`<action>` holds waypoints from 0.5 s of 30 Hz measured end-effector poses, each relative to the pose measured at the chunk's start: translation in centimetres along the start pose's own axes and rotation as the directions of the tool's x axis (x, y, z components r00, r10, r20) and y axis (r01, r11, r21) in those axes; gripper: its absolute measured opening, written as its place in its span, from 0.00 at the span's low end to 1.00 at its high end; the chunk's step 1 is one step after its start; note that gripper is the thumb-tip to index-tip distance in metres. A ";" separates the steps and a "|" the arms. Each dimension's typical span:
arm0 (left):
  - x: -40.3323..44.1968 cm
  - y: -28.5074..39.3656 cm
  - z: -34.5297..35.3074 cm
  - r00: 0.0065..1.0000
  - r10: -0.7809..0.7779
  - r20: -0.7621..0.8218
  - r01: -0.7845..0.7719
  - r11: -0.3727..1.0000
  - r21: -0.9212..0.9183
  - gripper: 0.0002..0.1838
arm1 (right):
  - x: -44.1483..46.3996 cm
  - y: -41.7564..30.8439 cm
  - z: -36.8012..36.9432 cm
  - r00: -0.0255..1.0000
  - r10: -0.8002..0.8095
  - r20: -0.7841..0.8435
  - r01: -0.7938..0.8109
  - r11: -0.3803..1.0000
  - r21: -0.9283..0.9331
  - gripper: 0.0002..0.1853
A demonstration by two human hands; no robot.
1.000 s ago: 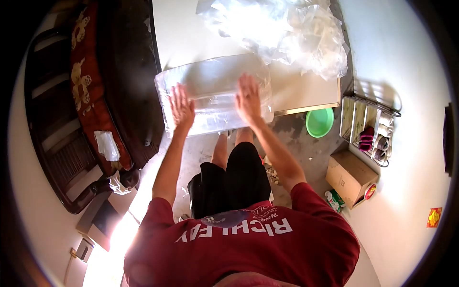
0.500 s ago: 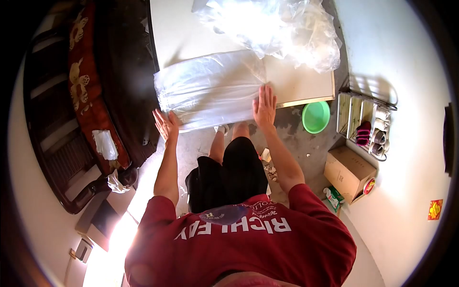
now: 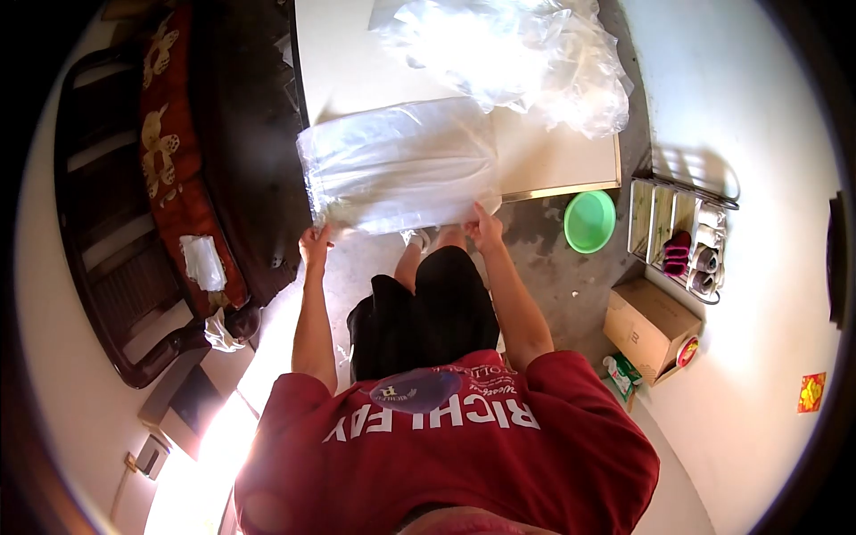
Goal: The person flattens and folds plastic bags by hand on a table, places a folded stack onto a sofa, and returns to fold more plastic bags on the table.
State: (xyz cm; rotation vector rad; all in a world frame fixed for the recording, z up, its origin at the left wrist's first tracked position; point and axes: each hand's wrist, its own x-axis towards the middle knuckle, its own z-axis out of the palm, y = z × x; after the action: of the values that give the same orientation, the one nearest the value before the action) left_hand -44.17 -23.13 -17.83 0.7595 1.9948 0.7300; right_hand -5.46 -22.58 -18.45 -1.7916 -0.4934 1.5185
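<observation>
Here, the flat, rectangular piece of translucent plastic film [image 3: 401,165] lies across the near left part of the white-topped table with a brown edge [image 3: 557,165], its near border at or slightly beyond the table's near side. The bare left hand [image 3: 314,245] is at the film's near left corner, thumb and fingers seemingly pinched together on it, though the clear material makes the exact contact hard to read. The bare right hand [image 3: 485,229] looks closed on the near right corner. Holding both corners level and pulling them apart with equal, gentle tension is probably the best way to even out the long creases running left to right; a harder tug from one side would likely skew the border. Thin film like this seems apt to slip or cling, so a firm pinch close to each corner should serve better than a loose one. The crumpled heap of clear plastic [image 3: 580,89] on the far right sits near the film's far right corner, so sideways pulls are better made short.
</observation>
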 end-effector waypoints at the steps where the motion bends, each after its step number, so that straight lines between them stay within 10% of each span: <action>1: 0.2 -0.2 0.0 0.999 0.008 0.038 -0.007 1.000 -0.024 0.18 | -0.3 -0.4 0.3 1.000 -0.011 0.008 0.010 0.999 0.035 0.15; 4: 0.0 0.3 -0.1 0.995 -0.058 0.081 0.057 0.998 0.012 0.15 | -0.9 -1.2 0.8 0.995 -0.098 -0.005 0.097 0.970 0.221 0.12; 6: -0.4 0.4 -0.1 0.994 -0.071 0.079 0.072 0.997 -0.010 0.15 | -3.9 -6.6 2.2 0.945 0.293 -0.144 -0.195 0.861 0.469 0.10; 15: -3.3 2.3 -1.5 0.942 -0.244 0.230 0.300 0.918 -0.258 0.14 | -2.8 -1.2 -2.3 0.975 -0.087 -0.204 0.104 0.992 0.071 0.12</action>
State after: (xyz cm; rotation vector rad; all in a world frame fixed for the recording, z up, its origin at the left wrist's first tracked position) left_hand -43.43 -24.40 -13.72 0.3517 1.7220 0.7307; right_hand -3.67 -24.34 -15.55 -1.8075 -0.4061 1.2586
